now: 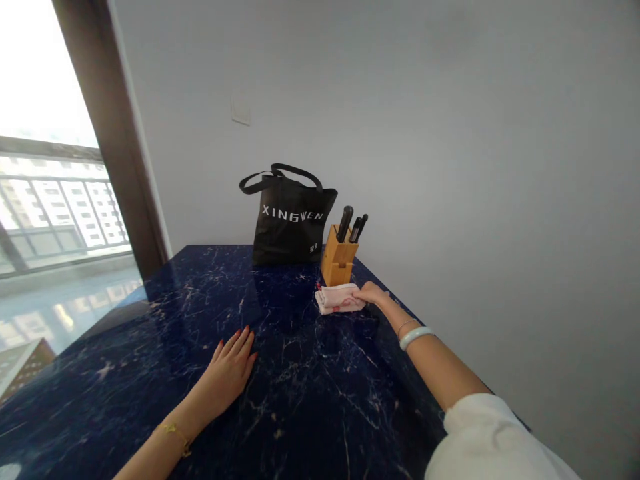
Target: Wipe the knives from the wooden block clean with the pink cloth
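Observation:
A folded pink and white cloth point(341, 299) lies on the dark blue marbled table point(300, 413), just in front of a wooden knife block point(339, 261). The fingers of my right hand point(371, 293) grip the cloth's right end. My left hand point(233, 365) rests flat on the table to the left and nearer to me, its fingers spread, holding nothing. Several black-handled tools point(351, 225) stand in the block.
Behind the block's left side, a black tote bag point(290, 230) with white lettering stands upright near the pale wall point(425, 133). At the left are a brown frame point(110, 133) and a balcony railing point(60, 207).

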The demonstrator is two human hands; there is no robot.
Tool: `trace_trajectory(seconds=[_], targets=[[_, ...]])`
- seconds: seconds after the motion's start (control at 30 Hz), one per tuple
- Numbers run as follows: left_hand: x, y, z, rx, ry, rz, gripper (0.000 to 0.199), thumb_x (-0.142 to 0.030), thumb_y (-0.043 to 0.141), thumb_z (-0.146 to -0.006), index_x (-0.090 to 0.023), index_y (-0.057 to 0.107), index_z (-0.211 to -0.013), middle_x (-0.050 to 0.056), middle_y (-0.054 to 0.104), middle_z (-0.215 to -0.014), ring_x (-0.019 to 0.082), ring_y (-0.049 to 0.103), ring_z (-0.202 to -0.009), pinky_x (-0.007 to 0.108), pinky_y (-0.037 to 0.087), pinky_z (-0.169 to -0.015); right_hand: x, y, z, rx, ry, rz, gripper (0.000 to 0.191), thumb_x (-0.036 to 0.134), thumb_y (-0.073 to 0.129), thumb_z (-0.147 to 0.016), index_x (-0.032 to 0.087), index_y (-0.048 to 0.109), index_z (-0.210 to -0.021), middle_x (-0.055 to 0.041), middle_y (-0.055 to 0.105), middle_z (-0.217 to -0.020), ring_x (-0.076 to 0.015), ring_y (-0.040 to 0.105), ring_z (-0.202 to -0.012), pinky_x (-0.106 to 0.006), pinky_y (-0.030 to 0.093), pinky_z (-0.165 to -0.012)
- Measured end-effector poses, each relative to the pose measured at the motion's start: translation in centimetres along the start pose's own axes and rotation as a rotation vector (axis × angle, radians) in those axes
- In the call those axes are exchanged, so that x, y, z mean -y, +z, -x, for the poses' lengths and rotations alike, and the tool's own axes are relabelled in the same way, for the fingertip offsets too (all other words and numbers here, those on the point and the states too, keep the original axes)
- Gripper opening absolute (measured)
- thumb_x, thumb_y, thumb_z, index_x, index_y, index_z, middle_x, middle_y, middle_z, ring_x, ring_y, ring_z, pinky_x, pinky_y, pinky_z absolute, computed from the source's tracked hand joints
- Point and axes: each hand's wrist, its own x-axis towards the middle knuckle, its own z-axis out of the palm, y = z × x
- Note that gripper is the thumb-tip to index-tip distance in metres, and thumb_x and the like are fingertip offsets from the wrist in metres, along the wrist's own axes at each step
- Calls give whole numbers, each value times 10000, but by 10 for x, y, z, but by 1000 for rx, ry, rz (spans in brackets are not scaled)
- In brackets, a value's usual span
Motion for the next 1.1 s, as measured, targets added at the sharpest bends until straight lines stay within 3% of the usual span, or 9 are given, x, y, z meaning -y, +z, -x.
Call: trace_trajectory(seconds=[0.13,0.2,0.27,0.33,0.37,0.47,0.57,0.67,1.1], targets=[[7,7,0,-14,4,33,472,-342,265,-858,-130,427,-1248,99,402,-1311,240,372,-1192,422,312,-954,-5,3,0,-36,0,-5,365,371,526,-664,128,602,-925,-126,608,-942,-278,540,-928,-404,360,-782],[9,9,0,-24,11,36,472,-350,268,-858,-138,429,-1248,93,402,-1312,238,377,-1189,411,317,-952,-1,7,11,-138,-20,4,396,339,509,-687,131,563,-1020,-147,556,-1049,-293,480,-1018,-417,335,-820],[10,10,1,-29,17,36,471,-346,264,-860,-140,421,-1253,91,397,-1316,236,372,-1192,406,320,-951,7,15,28,-328,-123,-7,430,285,479,-717,137,494,-1121,-151,494,-1130,-287,417,-1080,-416,311,-859],[10,10,1,-27,28,35,472,-342,265,-860,-140,405,-1264,91,388,-1322,236,362,-1199,410,323,-950,18,27,51,-462,-345,-62,430,240,453,-740,142,453,-1159,-135,480,-1132,-253,410,-1075,-388,314,-881],[10,9,2,-23,31,34,472,-341,267,-861,-140,400,-1267,91,383,-1325,237,358,-1202,413,322,-952,23,35,63,-446,-492,-102,411,229,446,-750,146,456,-1153,-122,485,-1123,-229,417,-1066,-364,317,-894],[9,6,2,-7,35,31,476,-349,267,-866,-136,387,-1273,94,376,-1328,233,352,-1207,416,317,-961,36,57,96,-207,-846,-201,458,304,476,-770,141,422,-1195,-108,447,-1197,-194,378,-1129,-324,286,-962],[9,3,3,0,56,42,469,-359,263,-872,-159,370,-1283,87,372,-1331,225,340,-1215,415,321,-962,41,69,118,76,-951,-221,653,489,453,-776,114,313,-1292,-130,313,-1336,-211,240,-1247,-339,214,-1022],[10,3,3,4,68,34,465,-354,260,-875,-165,359,-1288,81,357,-1340,223,324,-1225,411,321,-965,40,69,127,237,-970,-190,749,586,369,-777,109,227,-1337,-126,200,-1395,-220,121,-1292,-365,138,-1053],[13,6,5,-45,127,-25,440,-330,283,-872,-191,381,-1278,67,361,-1339,218,334,-1219,380,344,-955,37,69,131,239,-961,-152,728,602,271,-802,125,201,-1348,-101,172,-1406,-205,110,-1296,-377,82,-1065]])
